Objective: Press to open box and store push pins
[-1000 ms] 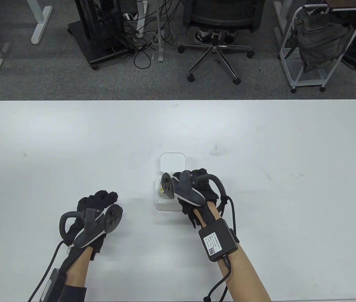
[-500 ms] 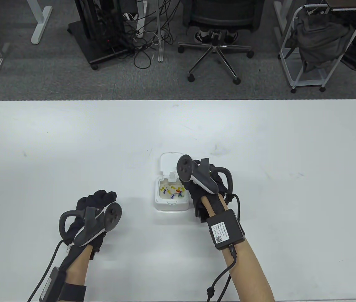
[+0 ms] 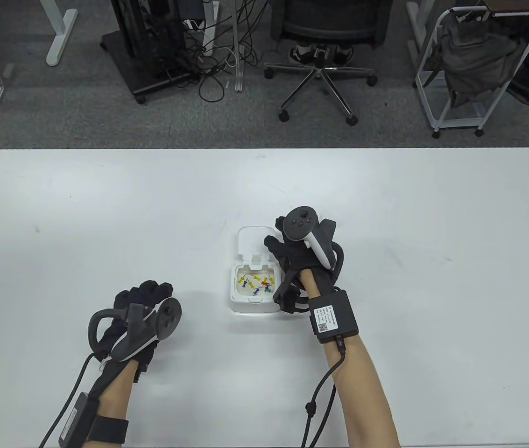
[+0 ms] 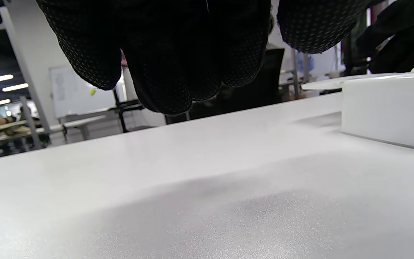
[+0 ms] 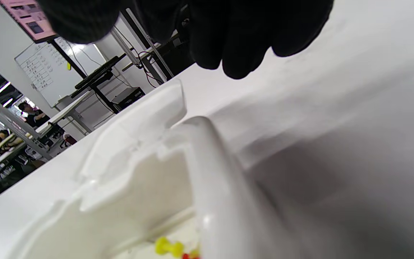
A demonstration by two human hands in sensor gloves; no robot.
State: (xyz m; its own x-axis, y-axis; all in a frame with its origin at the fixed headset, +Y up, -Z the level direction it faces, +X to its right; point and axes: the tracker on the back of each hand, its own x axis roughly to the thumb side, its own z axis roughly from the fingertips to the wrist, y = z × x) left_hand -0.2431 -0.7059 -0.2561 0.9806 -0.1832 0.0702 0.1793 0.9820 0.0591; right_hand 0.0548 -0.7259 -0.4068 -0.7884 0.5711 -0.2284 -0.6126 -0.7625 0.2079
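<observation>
Closing the lid looks like the step in hand, judging from how things lie: the white box [image 3: 253, 289] sits open on the table [image 3: 105, 210], its lid [image 3: 256, 241] folded flat on the far side of the tray, and a scatter of coloured push pins [image 3: 256, 283] already lies inside. No pins show loose on the table near the box.

The right hand [image 3: 298, 261] is just to the right of the box, its fingers [image 3: 271, 243] reaching toward the lid's right edge; whether they touch it I cannot tell. In the right wrist view the fingers hang curled above the lid and carry nothing visible. The left hand [image 3: 139, 310] rests on the table well to the left of the box, fingers loosely curled, gripping nothing.

To do this well, I would hook a fingertip under the lid's far edge and swing it over on its hinge toward the near side of the box, slowly, so the light box does not skid or tip and spill pins. Bringing the left hand up against the box's left wall would steady it. Then press down at the near edge, where the latch seems to sit, until it seats.
</observation>
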